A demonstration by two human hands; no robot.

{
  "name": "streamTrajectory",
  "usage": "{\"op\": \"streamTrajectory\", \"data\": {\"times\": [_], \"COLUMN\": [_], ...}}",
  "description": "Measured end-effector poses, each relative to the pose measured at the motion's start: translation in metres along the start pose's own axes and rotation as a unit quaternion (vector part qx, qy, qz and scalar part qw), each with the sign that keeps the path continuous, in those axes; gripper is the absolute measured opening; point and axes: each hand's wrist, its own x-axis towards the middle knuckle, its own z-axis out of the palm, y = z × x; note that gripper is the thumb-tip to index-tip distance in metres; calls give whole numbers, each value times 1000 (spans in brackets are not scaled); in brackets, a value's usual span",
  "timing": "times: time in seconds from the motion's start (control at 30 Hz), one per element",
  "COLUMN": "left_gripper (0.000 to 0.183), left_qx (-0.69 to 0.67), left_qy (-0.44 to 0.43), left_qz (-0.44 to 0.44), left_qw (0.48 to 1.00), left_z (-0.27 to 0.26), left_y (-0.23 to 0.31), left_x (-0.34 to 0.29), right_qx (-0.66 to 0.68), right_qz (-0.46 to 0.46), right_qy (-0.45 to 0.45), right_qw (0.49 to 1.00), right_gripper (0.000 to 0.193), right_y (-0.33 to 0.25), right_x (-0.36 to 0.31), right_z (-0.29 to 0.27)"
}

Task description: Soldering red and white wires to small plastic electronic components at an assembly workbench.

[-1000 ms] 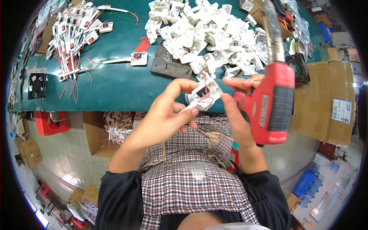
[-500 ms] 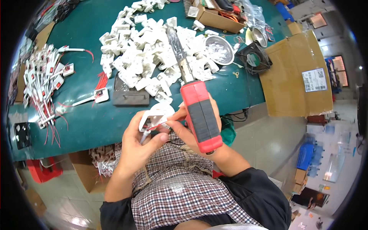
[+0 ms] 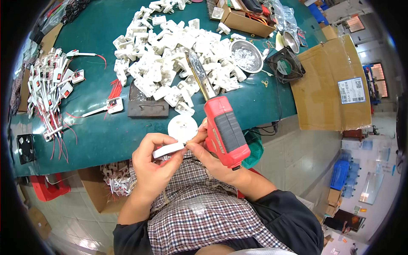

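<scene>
My left hand (image 3: 151,159) is closed round a shallow white plastic housing (image 3: 168,150), turned edge-up. My right hand (image 3: 221,165) grips a red-and-black hand tool (image 3: 227,131) with a long metal barrel; its exact kind is unclear. The barrel points away over a heap of white plastic parts (image 3: 170,63). The right thumb and forefinger pinch at the housing's right corner, where any wire is too small to make out. Just beyond my fingertips shows a round white piece (image 3: 182,127); whether it is joined to the housing, I cannot tell.
On the green table (image 3: 102,140), wired white switch pieces (image 3: 53,89) lie piled left, beside a dark metal block (image 3: 148,105). Farther right are a metal bowl (image 3: 246,56), a black fan (image 3: 285,66) and a cardboard box (image 3: 327,89). A green bag (image 3: 254,148) hangs below.
The left hand has tipped the housing so its edge, not its open inside with a red wire, shows. The tool's barrel has drawn back toward me.
</scene>
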Motion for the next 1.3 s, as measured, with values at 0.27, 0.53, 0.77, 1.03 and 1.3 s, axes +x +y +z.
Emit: {"op": "streamTrajectory", "data": {"times": [0.27,0.53,0.77,1.03,1.3], "left_gripper": [22,22,19,21,21], "left_qx": [98,86,129,187,167], "left_qy": [-4,10,79,74,92], "left_qz": [35,21,16,41,16], "left_qw": [995,996,988,979,981], "left_z": [-5,-5,3,7,12], "left_y": [4,0,-25,-22,-23], "left_x": [1,8,15,19,19], "right_qx": [-21,-69,-98,-213,-391], "right_qz": [28,-29,-51,129,27], "right_qy": [-47,14,-11,-25,-101], "right_qw": [998,997,994,968,915], "right_gripper": [50,50,38,28,31], "right_y": [-7,-22,-40,-49,-42], "right_x": [-4,0,-25,-88,-93], "right_z": [-1,-5,-36,-93,-97]}}
